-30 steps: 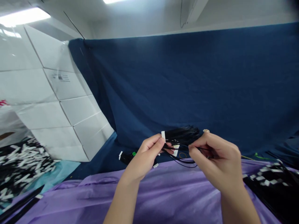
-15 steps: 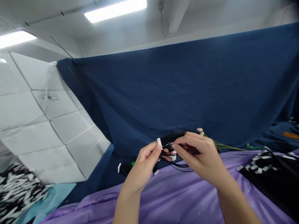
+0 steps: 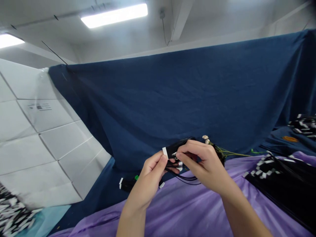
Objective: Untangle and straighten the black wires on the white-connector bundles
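Observation:
A bundle of thin black wires [image 3: 174, 148] with a white connector [image 3: 165, 153] at its end is pinched between the thumb and fingers of my left hand [image 3: 149, 176]. My right hand [image 3: 206, 164] closes thumb to forefinger on the same wires, just right of the connector, where small pale tips show. More black strands loop below the right fingers. Part of a white piece appears behind my left fingertips; I cannot make out what it is. Beyond my left wrist lies another black bundle [image 3: 127, 185] with white ends.
Purple cloth [image 3: 182, 204] covers the near surface. At right lies a pile of black wires with white ends [image 3: 278, 177]. Pale flower-like pieces on green stems [image 3: 206, 140] sit behind my right hand. White boxes [image 3: 59, 141] are stacked left, and a blue curtain [image 3: 185, 98] hangs behind.
The view has swung slightly right, so everything sits a little farther left. Both hands keep their hold on the wire bundle, with the right fingertips still at the pale tips.

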Demonstrator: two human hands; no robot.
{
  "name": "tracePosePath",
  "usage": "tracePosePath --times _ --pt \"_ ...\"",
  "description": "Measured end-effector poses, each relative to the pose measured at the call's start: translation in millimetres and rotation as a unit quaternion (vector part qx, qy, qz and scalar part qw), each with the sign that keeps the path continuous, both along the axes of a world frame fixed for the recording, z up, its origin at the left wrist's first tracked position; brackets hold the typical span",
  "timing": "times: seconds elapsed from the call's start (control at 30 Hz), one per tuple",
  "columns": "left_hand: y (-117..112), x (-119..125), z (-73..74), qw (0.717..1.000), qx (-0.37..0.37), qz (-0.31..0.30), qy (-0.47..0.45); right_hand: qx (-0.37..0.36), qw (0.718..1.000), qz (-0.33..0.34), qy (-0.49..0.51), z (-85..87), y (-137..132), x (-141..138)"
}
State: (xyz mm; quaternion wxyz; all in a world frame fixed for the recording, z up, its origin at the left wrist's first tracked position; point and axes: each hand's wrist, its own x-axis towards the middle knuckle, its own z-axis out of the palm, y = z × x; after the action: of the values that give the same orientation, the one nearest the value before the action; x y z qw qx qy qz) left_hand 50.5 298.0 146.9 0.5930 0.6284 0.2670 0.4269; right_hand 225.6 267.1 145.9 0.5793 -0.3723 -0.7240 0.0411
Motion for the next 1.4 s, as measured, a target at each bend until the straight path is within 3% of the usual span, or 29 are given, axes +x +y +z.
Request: tracePosePath --times 0.2,0.4,0.47,0.53,0.63,0.7,0.83,1.03,1.2,1.27,1.4 --pt "1.8 -0.7 1.6 1.000 0.000 -0.007 -0.017 0.012 1.000 -0.016 -0.002 -0.9 0.3 0.7" --pt "5.8 -9.5 3.5 0.997 0.015 0.068 -0.027 0.080 0.987 -0.142 -0.006 -9.1 12.6 4.8" --pt "5.7 -12.2 2.4 0.997 0.023 0.064 -0.020 0.078 0.983 -0.161 0.051 -13.6 21.4 3.6" --pt "4.3 -14.2 1.0 0.998 0.049 0.048 -0.002 0.035 0.979 -0.103 0.174 -17.8 32.1 0.9" --pt "1.0 -15.8 0.4 0.994 0.101 0.020 0.044 -0.051 0.933 0.037 0.354 -21.9 48.8 -5.2" --pt "-0.9 -16.3 1.3 0.990 0.125 0.010 0.070 -0.075 0.904 0.084 0.412 -22.3 57.6 -9.5" --pt "-0.9 -16.2 3.3 0.985 0.146 0.044 0.082 -0.074 0.842 0.135 0.516 -18.0 62.7 -13.9" --pt "6.1 -10.1 0.4 0.969 0.156 0.160 0.107 -0.053 0.755 0.181 0.628 -8.4 51.2 -4.8" --pt "10.5 -1.7 -0.9 0.972 0.151 0.161 0.078 -0.015 0.706 0.192 0.681 -2.0 39.7 1.6" --pt "10.9 0.2 -1.0 0.975 0.146 0.148 0.082 0.010 0.716 0.183 0.673 1.4 33.0 4.4" --pt "13.8 3.4 -4.0 0.979 0.129 0.111 0.115 0.051 0.785 0.157 0.597 8.1 16.7 11.7"
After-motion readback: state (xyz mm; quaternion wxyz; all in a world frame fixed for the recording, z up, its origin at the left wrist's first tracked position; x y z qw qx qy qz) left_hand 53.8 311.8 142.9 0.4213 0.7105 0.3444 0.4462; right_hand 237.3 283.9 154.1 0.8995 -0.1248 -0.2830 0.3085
